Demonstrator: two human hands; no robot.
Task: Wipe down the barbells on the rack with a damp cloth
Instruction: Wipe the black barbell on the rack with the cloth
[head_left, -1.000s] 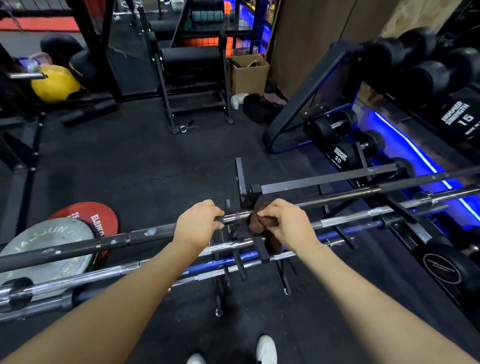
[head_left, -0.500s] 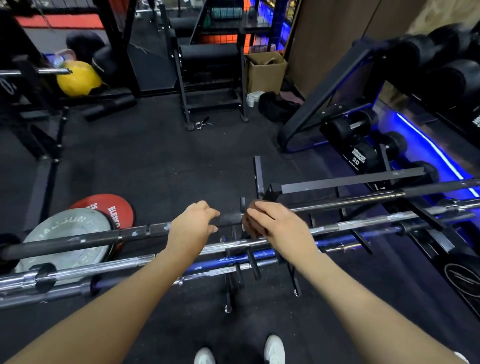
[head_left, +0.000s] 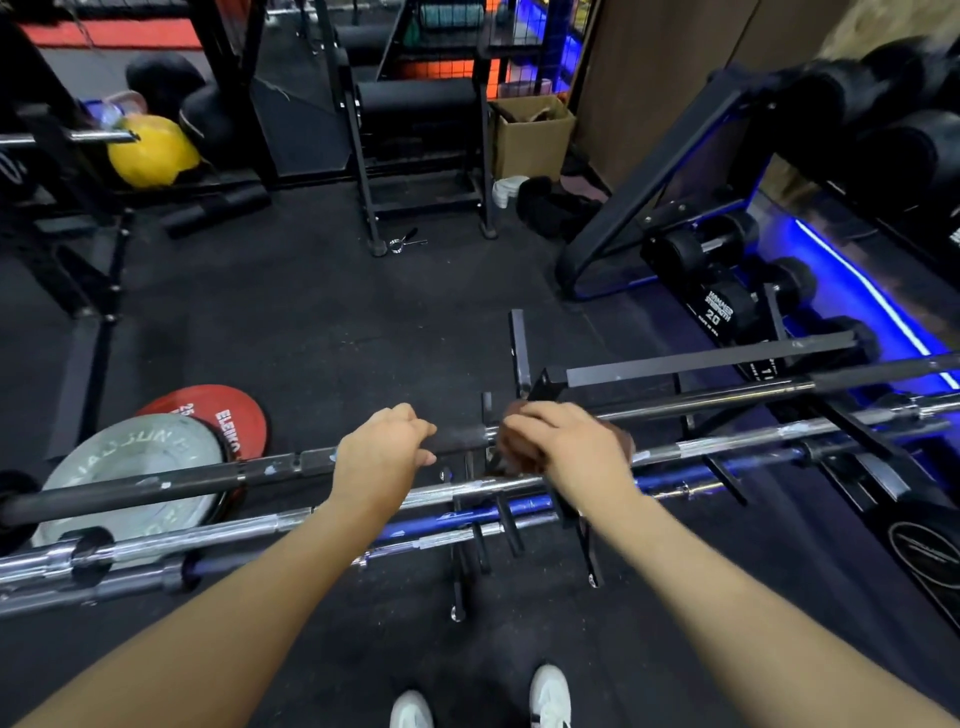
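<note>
Beside the rack (head_left: 521, 358), weight plates (head_left: 130, 457) lean under the bars' left ends. On the top black barbell (head_left: 156, 480), the left hand (head_left: 382, 457) curls loosely; the right hand (head_left: 566, 447) grips a brown cloth (head_left: 511, 454) against it.

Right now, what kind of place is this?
Most likely a gym's weight room: barbells lie on a rack, dumbbells sit on shelves, and weight plates rest on the black rubber floor.
</note>
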